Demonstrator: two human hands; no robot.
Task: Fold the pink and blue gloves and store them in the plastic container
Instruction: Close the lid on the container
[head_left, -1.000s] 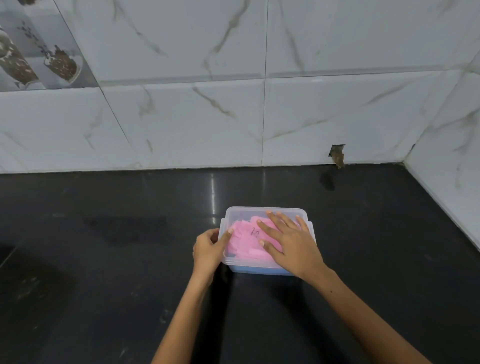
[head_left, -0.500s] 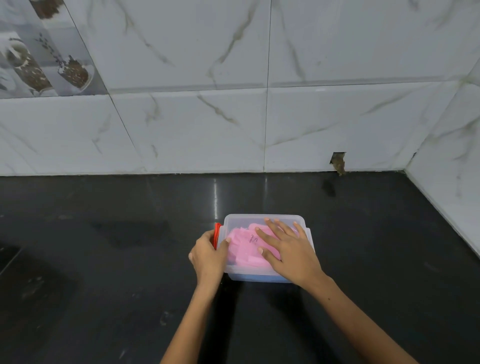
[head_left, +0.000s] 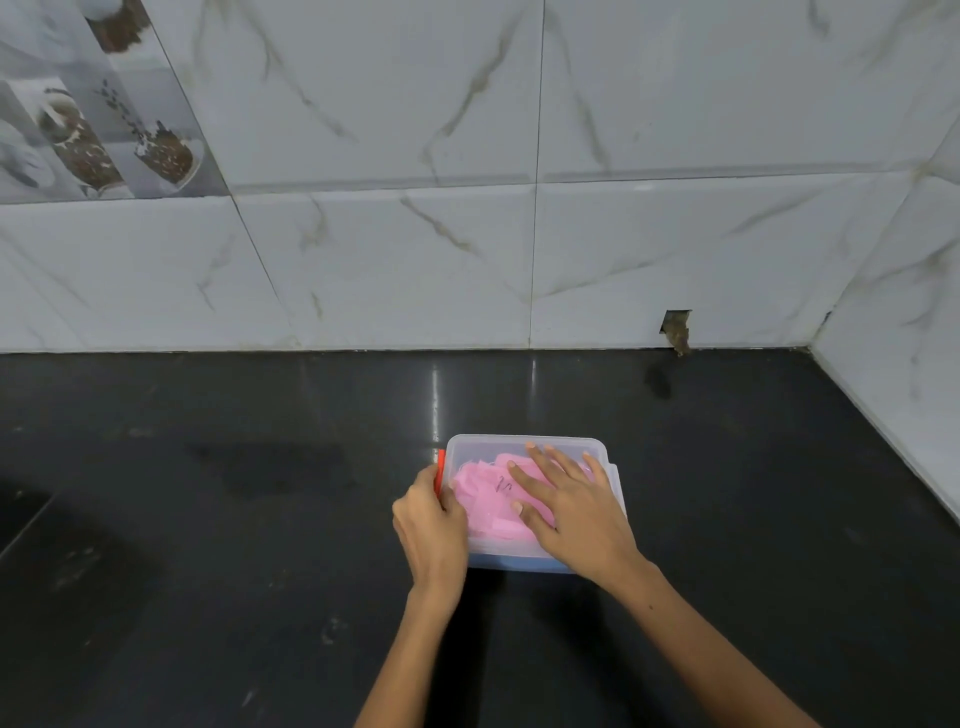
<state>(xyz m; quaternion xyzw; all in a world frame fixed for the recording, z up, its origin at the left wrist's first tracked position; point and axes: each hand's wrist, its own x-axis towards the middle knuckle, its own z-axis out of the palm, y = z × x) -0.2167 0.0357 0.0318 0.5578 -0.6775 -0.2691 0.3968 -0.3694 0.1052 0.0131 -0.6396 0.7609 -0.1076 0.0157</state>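
Your right hand (head_left: 574, 519) is lying flat, fingers straight, pressing the clear lid (head_left: 524, 447) | your left hand (head_left: 431, 525) is curling round the red clip (head_left: 441, 470) on the container's left side | the plastic container (head_left: 519, 560) is sitting on the black countertop (head_left: 208, 519), pink gloves (head_left: 483, 493) showing through, blue beneath.

Low centre of frame: your right hand (head_left: 569, 514) lies flat, fingers straight, on the clear lid (head_left: 524, 446) of the plastic container (head_left: 519, 562) over the pink glove (head_left: 480, 491), while your left hand (head_left: 431, 525) grips its red clip (head_left: 441, 470) on the black counter (head_left: 208, 519).
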